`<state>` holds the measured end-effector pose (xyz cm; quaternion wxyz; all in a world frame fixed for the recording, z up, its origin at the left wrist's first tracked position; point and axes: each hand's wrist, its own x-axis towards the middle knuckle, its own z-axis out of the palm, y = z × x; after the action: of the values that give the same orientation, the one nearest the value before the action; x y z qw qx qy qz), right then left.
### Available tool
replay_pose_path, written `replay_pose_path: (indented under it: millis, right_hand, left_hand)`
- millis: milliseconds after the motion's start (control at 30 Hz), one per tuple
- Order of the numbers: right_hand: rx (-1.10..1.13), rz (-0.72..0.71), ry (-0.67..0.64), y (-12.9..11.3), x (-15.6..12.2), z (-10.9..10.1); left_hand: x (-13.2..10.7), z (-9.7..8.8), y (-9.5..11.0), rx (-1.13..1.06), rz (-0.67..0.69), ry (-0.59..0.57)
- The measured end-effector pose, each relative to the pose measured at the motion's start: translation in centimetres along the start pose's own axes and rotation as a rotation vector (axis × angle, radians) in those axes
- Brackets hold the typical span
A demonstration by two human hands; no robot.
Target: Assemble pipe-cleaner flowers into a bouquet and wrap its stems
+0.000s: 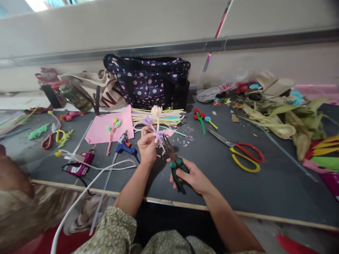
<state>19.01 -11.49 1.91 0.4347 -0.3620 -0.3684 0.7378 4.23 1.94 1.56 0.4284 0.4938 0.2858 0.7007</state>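
My left hand (pixel 148 145) pinches a pipe-cleaner flower (pixel 159 135) with a cream bloom on top and lilac parts below. In my right hand (pixel 191 175) are pliers (pixel 173 157) with green and black handles. Their jaws point up at the lilac part beside my left fingertips; whether they grip it I cannot tell. Just behind lies a bundle of pastel pipe cleaners (pixel 169 114). A blue glue gun (pixel 125 146) rests left of my left hand, near a pink sheet (pixel 92 132) bearing a pink pipe-cleaner stem (pixel 111 138).
Scissors (pixel 235 146) with red and yellow handles lie to the right, near red pipe-cleaner flowers (pixel 200 118). Dried corn husks (pixel 286 123) pile up at far right. A dotted bag (pixel 150 83) stands behind. A white cable (pixel 87 187) crosses the left side; another person's arm (pixel 16 176) is there.
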Motion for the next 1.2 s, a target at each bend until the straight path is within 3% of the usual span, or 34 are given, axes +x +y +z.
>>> replay_pose_path:
  millis: [367,467,833,1200]
  right_hand:
    - [-0.125,-0.058,0.087,0.02,0.28,0.03]
    - [-0.122,-0.052,0.092,-0.02,0.22,0.06]
    - [0.005,-0.011,-0.042,-0.26,-0.02,0.19]
    - [0.086,0.010,-0.166,0.32,0.12,0.14]
  left_hand:
    - [0.19,-0.21,-0.43,0.135,0.133,0.051]
    - [0.15,-0.25,-0.44,0.138,0.105,0.063]
    - [0.32,-0.06,0.01,-0.052,-0.133,0.110]
    - [-0.11,0.10,0.00,0.076,0.025,0.081]
